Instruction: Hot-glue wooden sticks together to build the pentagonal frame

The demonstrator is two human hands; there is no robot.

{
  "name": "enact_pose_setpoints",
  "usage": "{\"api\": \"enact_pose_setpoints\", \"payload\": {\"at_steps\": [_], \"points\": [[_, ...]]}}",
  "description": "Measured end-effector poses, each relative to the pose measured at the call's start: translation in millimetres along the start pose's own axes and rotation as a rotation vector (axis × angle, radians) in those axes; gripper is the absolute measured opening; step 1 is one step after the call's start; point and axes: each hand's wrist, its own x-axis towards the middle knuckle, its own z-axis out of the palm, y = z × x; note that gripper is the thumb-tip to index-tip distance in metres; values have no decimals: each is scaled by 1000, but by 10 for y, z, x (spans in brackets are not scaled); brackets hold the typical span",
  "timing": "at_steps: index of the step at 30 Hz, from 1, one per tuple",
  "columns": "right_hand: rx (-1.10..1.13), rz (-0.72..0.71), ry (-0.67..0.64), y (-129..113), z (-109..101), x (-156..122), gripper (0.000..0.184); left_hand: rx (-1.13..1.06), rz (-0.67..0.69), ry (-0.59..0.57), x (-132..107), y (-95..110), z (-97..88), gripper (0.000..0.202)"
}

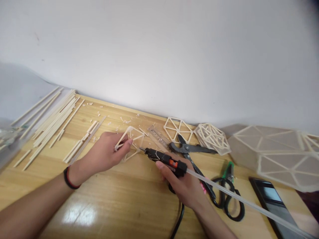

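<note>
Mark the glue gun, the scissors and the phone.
glue gun [161, 156], head view, black barrel
scissors [191, 148], head view, blade near the pivot
phone [270, 196], head view, dark screen

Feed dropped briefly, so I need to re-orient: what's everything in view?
stick frame: 1, pale wood, mid-table
glue gun: 1, black and orange, right of the frame
glue stick: 1, clear, behind the gun
loose sticks: many, pale, table's left
finished frames: several, pale, far edge, right
scissors: 1, black, right of gun
green-handled tool: 1, beside scissors
phone: 1, black, lower right
table: 1, light wood, underneath
left hand: 1, pinching the stick frame
right hand: 1, gripping the glue gun
</note>
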Motion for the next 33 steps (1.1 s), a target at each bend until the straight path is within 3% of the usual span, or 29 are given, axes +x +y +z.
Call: {"api": "enact_pose_setpoints", "payload": {"at_steps": [12,33], "points": [[9,7,-67,-2,3,12,40,0,-21,-7,7,0,-10,39],[-1,5,-59,-3,11,24,39,0,-62,-9,21,6,-15,41]]}}
